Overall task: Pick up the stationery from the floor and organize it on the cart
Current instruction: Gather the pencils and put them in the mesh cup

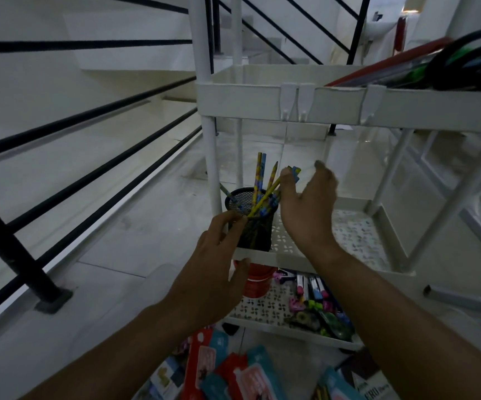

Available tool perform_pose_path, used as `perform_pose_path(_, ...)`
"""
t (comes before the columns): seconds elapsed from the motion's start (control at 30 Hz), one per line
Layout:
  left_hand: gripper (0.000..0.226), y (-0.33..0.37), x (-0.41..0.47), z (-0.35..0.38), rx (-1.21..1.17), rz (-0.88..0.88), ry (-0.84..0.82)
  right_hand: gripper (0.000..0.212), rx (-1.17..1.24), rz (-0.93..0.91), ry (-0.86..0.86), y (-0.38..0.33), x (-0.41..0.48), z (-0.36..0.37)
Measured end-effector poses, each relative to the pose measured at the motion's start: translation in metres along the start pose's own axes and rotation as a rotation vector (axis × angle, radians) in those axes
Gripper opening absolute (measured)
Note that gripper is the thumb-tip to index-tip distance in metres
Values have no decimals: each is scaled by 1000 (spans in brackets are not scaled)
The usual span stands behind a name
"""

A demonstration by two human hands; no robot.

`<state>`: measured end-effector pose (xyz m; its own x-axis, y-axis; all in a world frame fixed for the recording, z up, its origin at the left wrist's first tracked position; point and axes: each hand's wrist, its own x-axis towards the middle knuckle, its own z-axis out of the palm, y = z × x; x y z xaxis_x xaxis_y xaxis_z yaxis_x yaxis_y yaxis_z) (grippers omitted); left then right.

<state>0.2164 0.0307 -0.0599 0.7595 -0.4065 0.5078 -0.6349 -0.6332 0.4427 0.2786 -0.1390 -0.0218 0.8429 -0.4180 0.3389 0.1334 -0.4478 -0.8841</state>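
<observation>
Nearest you, below both wrists, packs of stationery [242, 373] in red & teal lie on the floor. Just beyond, under your left fingers, bottom shelf of the cart [262, 310] has a red cup [258, 284], w/ markers [314, 290] and small bits to its right. Your left hand [213, 272] wraps the black mesh pencil cup [252, 220], fingers curled on its left side, thumb at the mid shelf [357, 241] edge; cup sits at that shelf's front left corner. Your right hand [308, 209] is just right of the cup, fingers spread loose; thumb and forefinger touch the tops of the pencils [262, 189] standing in it, can't tell if they pinch one. Above and beyond your right fingers, top shelf [291, 105] carries a red folder [389, 64] & a dark looped item, blurred
</observation>
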Motion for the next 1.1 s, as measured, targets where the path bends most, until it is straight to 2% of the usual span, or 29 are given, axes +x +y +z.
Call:
perform_pose_path(0.07,60,-1,1,0,-13,10,-6,70,39,103,-211,0,2,6)
perform_pose_path(0.13,59,-1,1,-1,-13,11,-8,68,85,88,-386,-5,3,10)
perform_pose_path(0.17,59,-1,1,-2,-13,5,-13,73,54,58,-439,-7,4,12)
perform_pose_path(0.27,62,-1,2,-3,-55,-1,-40,104,-214,-11,-529,-13,12,19)
perform_pose_path(0.37,64,-4,2,-5,-41,21,-63,117,-431,-69,-479,-20,18,24)
perform_pose_path(0.43,65,-6,1,-6,-10,25,-70,112,-452,-85,-429,-24,20,28)
perform_pose_path(0.53,65,-6,1,-9,-19,29,-78,91,-427,-50,-361,-29,23,34)
perform_pose_path(0.7,63,-7,0,-9,-2,27,-86,24,-194,45,-336,-23,38,46)
perform_pose_path(0.73,63,-7,0,-9,-4,27,-92,20,-119,72,-341,-22,40,45)
perform_pose_path(0.83,64,-6,2,-11,-8,7,-110,25,46,132,-390,-19,46,43)
perform_pose_path(0.93,64,-6,2,-10,-9,8,-96,20,166,173,-399,-23,51,40)
perform_pose_path(1.0,64,-6,1,-7,-11,2,-85,26,69,120,-446,-25,49,37)
perform_pose_path(1.1,63,-3,1,-5,-34,-18,-65,56,-90,98,-567,-27,40,30)
